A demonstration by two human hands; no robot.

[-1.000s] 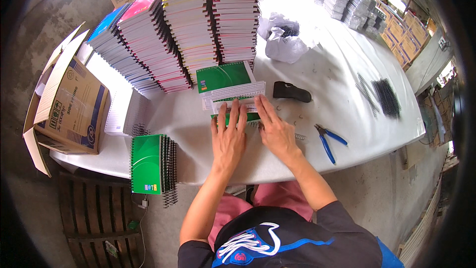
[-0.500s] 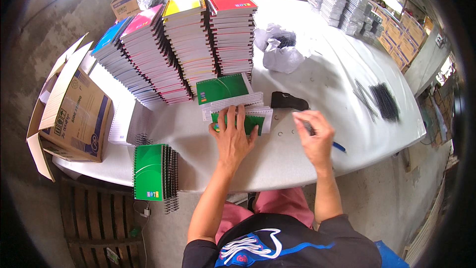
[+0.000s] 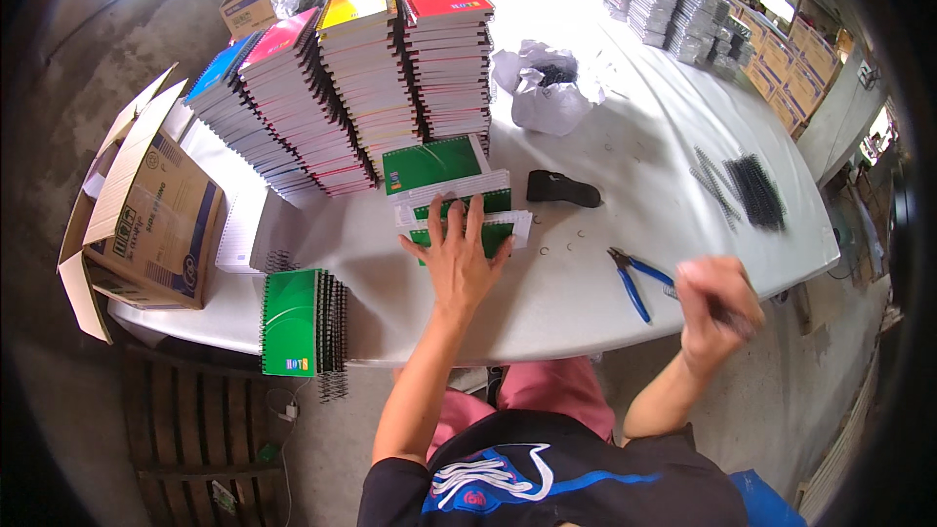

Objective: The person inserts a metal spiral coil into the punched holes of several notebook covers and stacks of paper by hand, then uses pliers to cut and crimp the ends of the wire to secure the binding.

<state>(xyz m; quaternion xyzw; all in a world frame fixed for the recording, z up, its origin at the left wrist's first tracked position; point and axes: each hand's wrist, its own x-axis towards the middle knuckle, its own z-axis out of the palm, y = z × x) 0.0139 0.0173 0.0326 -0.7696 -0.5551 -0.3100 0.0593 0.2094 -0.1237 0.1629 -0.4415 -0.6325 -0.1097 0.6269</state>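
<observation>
My left hand [image 3: 457, 254] lies with spread fingers over a small green-covered notebook [image 3: 498, 234], its fingertips reaching a second green cover behind it. White page edges stick out on both sides. Farther back lies another green notebook [image 3: 434, 166]. My right hand [image 3: 717, 303] is raised at the table's front right, closed and blurred by motion. A dark spiral binding coil [image 3: 670, 291] shows at its fingers, partly hidden by the hand. Just left of it, blue-handled cutting pliers [image 3: 636, 283] rest on the white tabletop.
Tall notebook stacks [image 3: 444, 68] stand at the back left. Bound green notebooks [image 3: 291, 322] sit at the front edge, near an open carton [image 3: 156, 224]. A black object [image 3: 563, 189], a white bag of coils [image 3: 551, 102] and loose black coils [image 3: 753, 193] lie rightward.
My right hand has swung right and toward me, uncovering the pliers. My left fingers have stretched forward, and a second green cover shows beneath them.
</observation>
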